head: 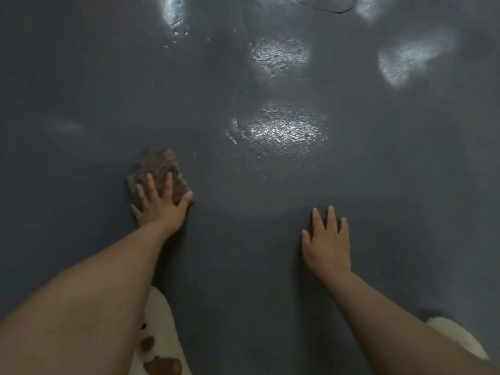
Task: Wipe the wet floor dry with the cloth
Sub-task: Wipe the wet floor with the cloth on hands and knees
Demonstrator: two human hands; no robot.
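Note:
A folded brown cloth lies flat on the dark grey floor. My left hand presses down on its near part with straight, spread fingers. Flat on the bare floor to the right, my right hand rests with its fingers straight and holds nothing. A shiny wet patch glistens ahead of the hands, between them and a little right of the cloth. More wet patches shine farther away.
Two white fluffy slippers show at the bottom, one with brown spots under my left arm and one beside my right arm. A dark curved line marks the floor at the top edge.

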